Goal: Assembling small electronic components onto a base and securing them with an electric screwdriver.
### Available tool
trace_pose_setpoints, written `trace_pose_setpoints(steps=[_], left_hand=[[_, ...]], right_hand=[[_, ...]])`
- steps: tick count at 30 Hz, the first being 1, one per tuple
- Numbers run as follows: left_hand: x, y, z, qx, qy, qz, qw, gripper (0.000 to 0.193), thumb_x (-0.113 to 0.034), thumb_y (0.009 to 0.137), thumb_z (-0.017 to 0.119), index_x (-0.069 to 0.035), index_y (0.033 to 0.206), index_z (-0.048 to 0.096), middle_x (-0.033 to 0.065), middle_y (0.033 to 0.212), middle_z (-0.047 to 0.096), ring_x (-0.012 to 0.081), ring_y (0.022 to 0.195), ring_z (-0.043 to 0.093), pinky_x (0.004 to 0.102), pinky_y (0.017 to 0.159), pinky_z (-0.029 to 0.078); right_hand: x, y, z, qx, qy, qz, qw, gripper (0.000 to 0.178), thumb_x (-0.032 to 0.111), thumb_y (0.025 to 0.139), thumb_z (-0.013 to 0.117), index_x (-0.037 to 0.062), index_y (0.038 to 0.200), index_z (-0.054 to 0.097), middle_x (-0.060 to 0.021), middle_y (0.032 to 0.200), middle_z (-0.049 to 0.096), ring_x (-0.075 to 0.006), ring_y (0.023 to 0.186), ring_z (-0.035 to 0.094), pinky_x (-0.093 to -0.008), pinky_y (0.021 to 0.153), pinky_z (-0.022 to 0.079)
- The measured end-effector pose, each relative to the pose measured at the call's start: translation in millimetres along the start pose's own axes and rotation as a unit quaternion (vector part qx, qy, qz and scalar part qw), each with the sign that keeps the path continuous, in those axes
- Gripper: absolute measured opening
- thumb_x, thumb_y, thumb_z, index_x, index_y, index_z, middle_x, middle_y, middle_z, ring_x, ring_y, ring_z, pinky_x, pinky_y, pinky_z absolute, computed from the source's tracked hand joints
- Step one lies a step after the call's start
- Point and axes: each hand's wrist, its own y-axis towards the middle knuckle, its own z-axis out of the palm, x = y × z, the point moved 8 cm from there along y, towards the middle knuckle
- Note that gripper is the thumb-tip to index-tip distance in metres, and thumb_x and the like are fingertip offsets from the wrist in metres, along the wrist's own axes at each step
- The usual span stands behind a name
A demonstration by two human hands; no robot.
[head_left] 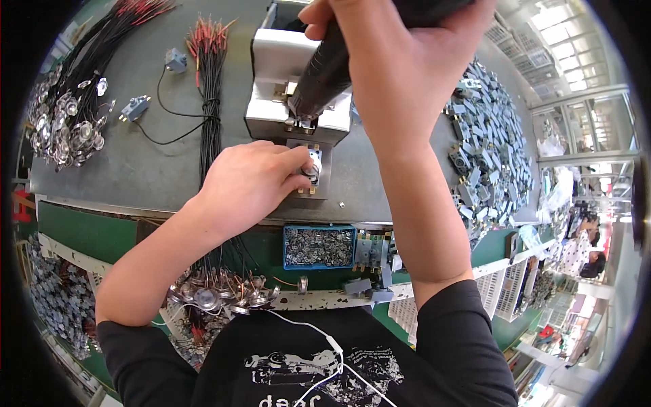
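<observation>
A: Looking nearest first, I see a bundle of black wires with round metal discs (217,295) hanging at the desk (135,169) edge, just beside a blue tray of small metal bits (319,246).

B: And the hands?

A: My left hand (247,183) is closed, pinching a small metal-and-grey part (312,169) that sits in the slot of the fixture plate (306,193). I judge it light, stiff and a bit slippery; best held by its flat sides, thumb and forefinger, clear of the brass tabs.

B: Farther out?

A: My right hand (400,68) is wrapped tight around the black powered driver (325,71), its tip down at the grey metal jig (298,81). It seems heavier, with a grippy barrel. Beyond lie a heap of grey parts (488,142) on the right and red-tipped wires (207,61) to the left.
</observation>
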Motion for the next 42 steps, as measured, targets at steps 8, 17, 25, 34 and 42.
trace_pose_setpoints(steps=[8,17,25,34,42], left_hand=[[2.9,-4.5,3.1,0.011,0.003,-0.013,1.0,0.019,-0.031,0.094,0.068,-0.013,0.099,0.064,0.0049,0.083,0.07,0.0294,0.089,0.07,0.0449,0.074,0.055],[11.8,-11.7,8.2,-0.042,-0.039,-0.023,0.998,0.024,-0.033,0.091,0.073,-0.015,0.106,0.067,0.0055,0.082,0.07,0.029,0.083,0.068,0.0448,0.067,0.055],[6.3,-7.8,4.8,-0.037,-0.024,-0.013,0.999,0.024,-0.033,0.091,0.074,-0.014,0.104,0.066,0.0052,0.082,0.07,0.0289,0.082,0.068,0.0438,0.067,0.055],[5.1,-8.3,5.2,-0.026,-0.014,-0.015,0.999,0.024,-0.032,0.092,0.073,-0.013,0.103,0.065,0.0056,0.083,0.071,0.0289,0.084,0.069,0.0439,0.068,0.055],[7.1,-7.8,6.2,-0.024,-0.007,-0.015,1.0,0.024,-0.031,0.091,0.074,-0.012,0.103,0.066,0.0058,0.104,0.07,0.029,0.094,0.068,0.0432,0.075,0.056]], right_hand=[[-21.1,-1.1,26.7,0.213,0.068,0.199,0.954,0.052,-0.003,0.088,0.076,0.0017,0.129,0.045,-0.0126,0.113,0.069,-0.0147,0.095,0.071,-0.0277,0.073,0.059],[-4.0,-15.6,6.9,0.067,-0.041,0.021,0.997,0.059,-0.009,0.085,0.075,0.0023,0.13,0.039,-0.0104,0.101,0.066,-0.0148,0.076,0.068,-0.0272,0.064,0.058],[-10.6,-22.4,-22.7,0.097,-0.018,0.106,0.989,0.044,-0.015,0.086,0.072,-0.0031,0.119,0.045,-0.0097,0.093,0.067,-0.0141,0.079,0.068,-0.0277,0.064,0.058],[-15.9,-24.6,-23.8,0.107,-0.005,0.13,0.986,0.037,-0.013,0.086,0.074,-0.0024,0.113,0.051,-0.0088,0.091,0.067,-0.0127,0.077,0.067,-0.0272,0.064,0.057],[-7.2,-24.4,-16.0,0.096,-0.034,0.128,0.987,0.058,-0.006,0.085,0.077,0.0015,0.132,0.044,-0.0064,0.101,0.063,-0.0121,0.087,0.067,-0.0265,0.071,0.056]])
